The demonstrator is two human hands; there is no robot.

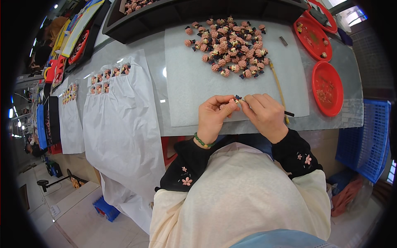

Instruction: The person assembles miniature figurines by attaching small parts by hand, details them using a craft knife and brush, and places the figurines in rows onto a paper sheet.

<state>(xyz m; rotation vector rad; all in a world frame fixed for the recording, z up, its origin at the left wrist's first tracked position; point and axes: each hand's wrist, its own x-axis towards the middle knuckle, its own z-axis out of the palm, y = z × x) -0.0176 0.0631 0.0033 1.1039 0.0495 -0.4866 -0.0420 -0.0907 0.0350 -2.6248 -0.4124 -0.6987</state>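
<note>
My left hand (pixel 214 115) pinches a small figurine (pixel 237 99) with pink knobbly hair and a dark lower part. My right hand (pixel 266 112) is closed around a slim tool (pixel 289 113) whose black handle end sticks out past the little-finger side. Its working end meets the figurine between the two hands, though the fingers cover most of it. Both hands are just over the near edge of a white foam sheet (pixel 182 108). A heap of like figurines (pixel 231 47) lies on that sheet, farther away.
A thin yellowish stick (pixel 278 84) and a small grey block (pixel 283 41) lie on the sheet. Red bowls (pixel 340 89) with scraps stand to the right. Left, wrapped figurines (pixel 106 75) lie on white sheeting (pixel 120 111). A dark tray (pixel 165 21) borders the back; a blue crate (pixel 364 140) stands at right.
</note>
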